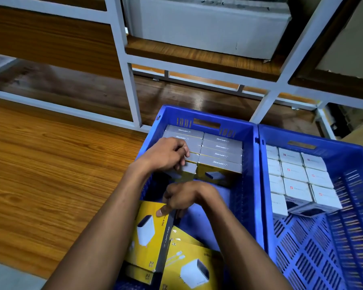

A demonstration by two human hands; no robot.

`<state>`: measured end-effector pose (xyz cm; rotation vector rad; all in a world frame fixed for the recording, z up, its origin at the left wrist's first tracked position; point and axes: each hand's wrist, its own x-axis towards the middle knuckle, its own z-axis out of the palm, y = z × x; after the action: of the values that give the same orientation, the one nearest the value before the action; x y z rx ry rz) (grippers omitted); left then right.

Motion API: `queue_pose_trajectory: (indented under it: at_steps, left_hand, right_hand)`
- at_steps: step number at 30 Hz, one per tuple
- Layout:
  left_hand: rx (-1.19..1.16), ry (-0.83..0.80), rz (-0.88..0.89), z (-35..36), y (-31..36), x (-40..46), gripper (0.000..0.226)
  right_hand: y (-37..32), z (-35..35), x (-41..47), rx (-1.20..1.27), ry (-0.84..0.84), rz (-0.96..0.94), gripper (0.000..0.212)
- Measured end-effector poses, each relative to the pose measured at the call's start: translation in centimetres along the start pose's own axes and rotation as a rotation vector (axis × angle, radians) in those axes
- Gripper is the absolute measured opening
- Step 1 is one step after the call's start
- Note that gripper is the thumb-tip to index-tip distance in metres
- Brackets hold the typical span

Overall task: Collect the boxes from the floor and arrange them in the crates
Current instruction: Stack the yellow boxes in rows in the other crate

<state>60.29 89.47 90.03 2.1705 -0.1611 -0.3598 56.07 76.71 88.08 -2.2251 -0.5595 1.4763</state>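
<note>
Two hands work in the left crate (247,130): left hand (166,153) grips a grey-topped box (190,167) at twelve o'clock, right hand (182,197) pinches a yellow box (147,233) at six.

Two blue crates (258,130) side by side, frame centre-right. Left: grey-topped yellow boxes (220,155) in upright rows, loose yellow boxes (147,233) lower centre. Right: white boxes (296,172) in rows.
</note>
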Motion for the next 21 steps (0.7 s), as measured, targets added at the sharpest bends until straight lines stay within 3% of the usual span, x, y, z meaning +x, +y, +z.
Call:
queue_pose_trajectory:
  at_steps: [5,7,11,16,21]
  left_hand:
    - [-0.146,0.060,0.023,-0.3,-0.2,0.5,0.027]
    - [-0.211,0.062,0.011,-0.3,-0.3,0.6,0.034]
    - [-0.180,0.044,0.023,-0.5,0.5,0.3,0.044]
    - [-0.191,-0.082,0.023,-0.9,1.6,-0.9,0.037]
    - [-0.247,-0.168,0.033,-1.1,1.1,-0.7,0.040]
  right_hand:
    - [2.2,-2.9,-2.5,0.382,0.120,-0.143,0.032]
    - [3.2,-4.0,-3.6,0.460,0.208,-0.221,0.028]
    - [4.5,-5.1,-4.9,0.841,0.434,-0.316,0.020]
    - [4.3,-6.1,-5.6,0.802,0.869,-0.101,0.047]
    - [4.8,-6.4,-5.7,0.849,0.900,-0.098,0.045]
